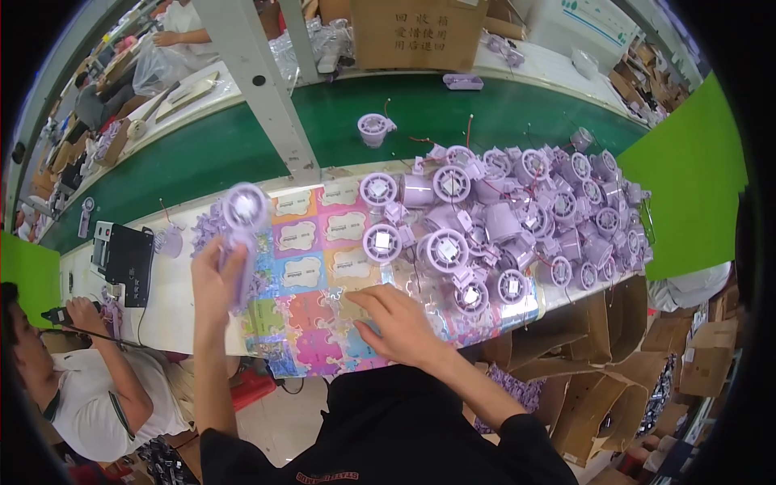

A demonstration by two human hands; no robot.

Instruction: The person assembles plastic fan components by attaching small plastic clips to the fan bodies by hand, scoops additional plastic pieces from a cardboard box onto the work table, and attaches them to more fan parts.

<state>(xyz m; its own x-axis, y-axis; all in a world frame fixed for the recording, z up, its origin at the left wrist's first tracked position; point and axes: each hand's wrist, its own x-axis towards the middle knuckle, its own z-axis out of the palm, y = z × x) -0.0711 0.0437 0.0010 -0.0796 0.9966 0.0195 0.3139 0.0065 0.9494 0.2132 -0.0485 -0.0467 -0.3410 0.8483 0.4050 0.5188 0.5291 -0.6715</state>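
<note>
Lilac plastic formed the fan-shaped piece [246,212] gripped in the left hand [212,279], above the left part of the white surface [182,301]. Its round, ringed head pointed toward the far side, and its handle ran back toward the person; the long axis lay nearly along the line from far to near, with only a slight lean. The left thumb and fingers were closed around the handle, below the head. Small lilac parts [208,229] lay in a heap just beside it.

The right hand [398,325] was open and held nothing visible, palm down, fingers loosely bent and thumb apart, over a multicoloured printed sheet [297,236]; whether its fingertips touched the sheet could not be told.

To the right, a large mound of lilac fan bodies [503,220] covered the surface, many showing round ends, some with thin red wires. Beyond, 1 lilac housing [373,129] and 1 shallow lilac tray [462,82] sat on a green belt [335,121].

On the left stood a black box [123,260], and near it a co-worker [89,388] held a black tool [58,316].
</note>
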